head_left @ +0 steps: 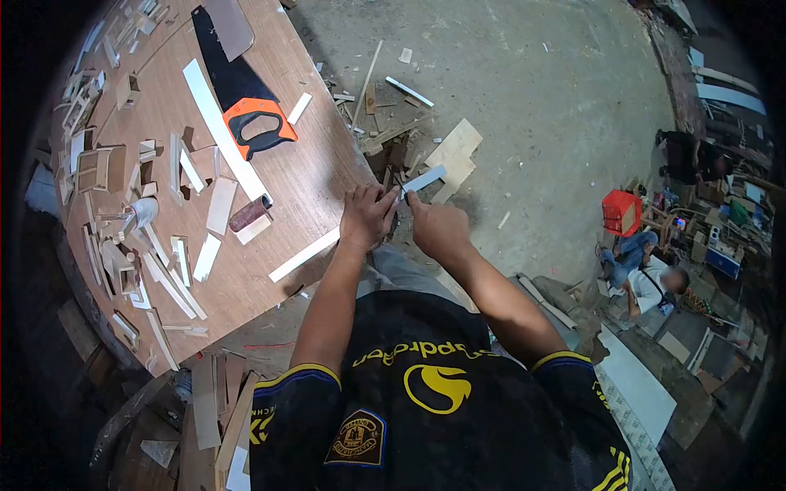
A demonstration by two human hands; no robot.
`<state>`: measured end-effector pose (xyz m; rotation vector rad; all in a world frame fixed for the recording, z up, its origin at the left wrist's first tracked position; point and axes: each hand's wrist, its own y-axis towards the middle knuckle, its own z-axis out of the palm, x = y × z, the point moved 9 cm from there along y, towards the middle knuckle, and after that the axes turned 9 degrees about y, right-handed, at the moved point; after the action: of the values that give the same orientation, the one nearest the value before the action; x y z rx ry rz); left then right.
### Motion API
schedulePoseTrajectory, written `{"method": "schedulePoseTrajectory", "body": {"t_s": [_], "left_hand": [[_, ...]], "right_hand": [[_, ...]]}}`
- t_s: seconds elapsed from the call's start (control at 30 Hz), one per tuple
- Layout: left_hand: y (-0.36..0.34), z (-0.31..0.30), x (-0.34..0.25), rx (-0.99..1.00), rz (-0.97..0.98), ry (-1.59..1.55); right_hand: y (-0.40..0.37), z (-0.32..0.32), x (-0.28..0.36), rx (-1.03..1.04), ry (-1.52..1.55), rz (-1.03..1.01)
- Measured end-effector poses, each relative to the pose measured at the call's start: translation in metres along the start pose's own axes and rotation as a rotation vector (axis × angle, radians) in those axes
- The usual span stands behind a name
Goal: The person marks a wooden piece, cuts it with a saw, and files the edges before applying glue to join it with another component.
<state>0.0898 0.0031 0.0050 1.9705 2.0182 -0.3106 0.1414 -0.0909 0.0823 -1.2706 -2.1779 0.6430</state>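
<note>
My left hand [368, 214] is at the table's edge, its fingers closed on one end of a pale flat strip [427, 177] that sticks out past the edge over the floor. Close beside it, my right hand [440, 227] is curled with the index finger pointing toward the strip. A thin dark piece [401, 186] shows at the right fingertips; its kind is too small to tell. On the table left of my hands lies a long white strip [303, 254].
The wooden table [319, 123] carries a handsaw [258, 127] with an orange handle, a sanding block [249, 214], a long white board [221, 123] and several wood offcuts. Scraps, including a plywood piece [454, 151], lie on the floor. Another person [651, 282] sits at the right.
</note>
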Motion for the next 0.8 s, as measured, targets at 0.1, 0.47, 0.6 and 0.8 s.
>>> {"method": "schedulePoseTrajectory", "body": {"t_s": [0.1,0.47,0.6,0.8], "left_hand": [[-0.004,-0.011,0.02,-0.007,-0.036,-0.005],[0.023,-0.028,0.039,-0.312,-0.534,0.276],[0.025,-0.011,0.048,-0.208,-0.589,0.311],[0.026,-0.013,0.047,-0.2,-0.63,0.204]], "right_hand": [[0.007,0.002,0.016,-0.045,0.044,-0.057],[0.004,-0.001,0.03,-0.029,0.011,-0.085],[0.006,0.002,0.035,-0.036,0.007,-0.076],[0.002,0.014,0.028,-0.051,0.07,-0.015]]}}
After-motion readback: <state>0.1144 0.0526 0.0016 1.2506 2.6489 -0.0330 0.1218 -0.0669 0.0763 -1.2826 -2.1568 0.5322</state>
